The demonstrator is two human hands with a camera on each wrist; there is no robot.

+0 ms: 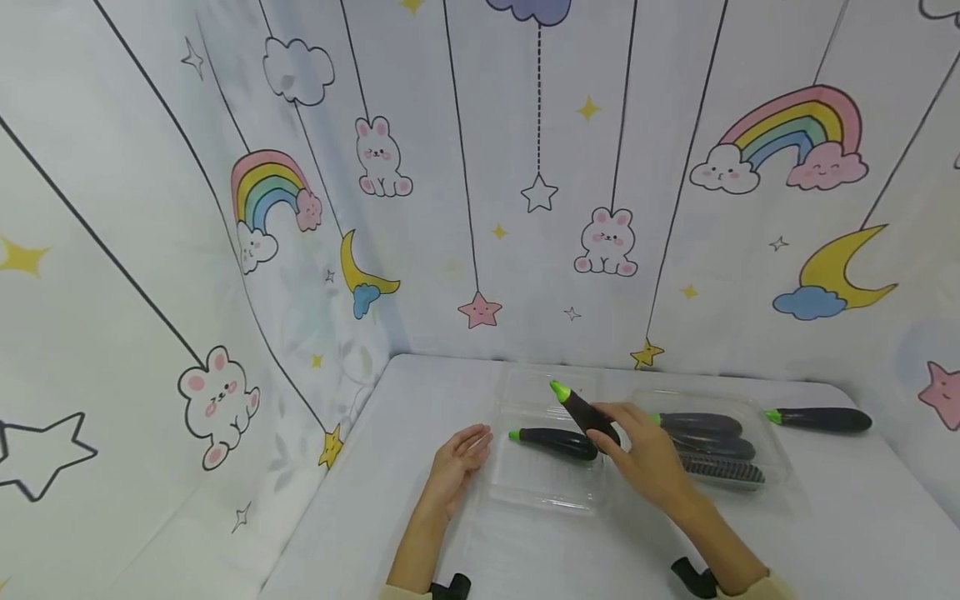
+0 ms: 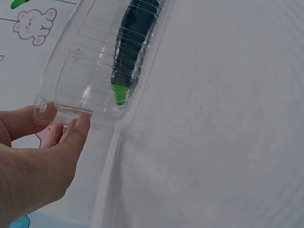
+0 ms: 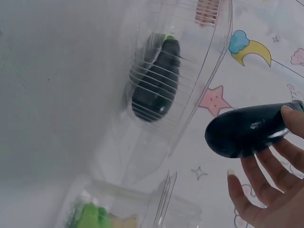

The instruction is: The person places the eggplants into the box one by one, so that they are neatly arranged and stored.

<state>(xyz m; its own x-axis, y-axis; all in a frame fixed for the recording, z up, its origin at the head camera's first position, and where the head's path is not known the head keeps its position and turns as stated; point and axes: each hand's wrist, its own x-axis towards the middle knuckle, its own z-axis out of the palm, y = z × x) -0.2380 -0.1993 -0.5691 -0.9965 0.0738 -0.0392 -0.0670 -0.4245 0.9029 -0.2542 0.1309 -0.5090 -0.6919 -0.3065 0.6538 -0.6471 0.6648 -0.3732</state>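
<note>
My right hand (image 1: 647,454) grips a dark eggplant (image 1: 588,414) with a bright green stem end, tilted above a clear plastic tray (image 1: 543,500). In the right wrist view, thumb and fingers hold its narrow part while the rounded end sticks out. A second eggplant (image 1: 558,442) lies inside this tray, its green tip to the left. At the tray's left end, my left hand (image 1: 456,467) touches the rim with extended fingers (image 2: 81,130), as the left wrist view shows.
Right of that tray stands another clear container (image 1: 780,467) with dark eggplants (image 1: 701,425) and a dark ribbed-looking shape (image 1: 720,472) along its near side. One more eggplant (image 1: 821,420) lies on the white table (image 1: 840,525) at far right. A printed cloth backdrop (image 1: 525,267) rises behind.
</note>
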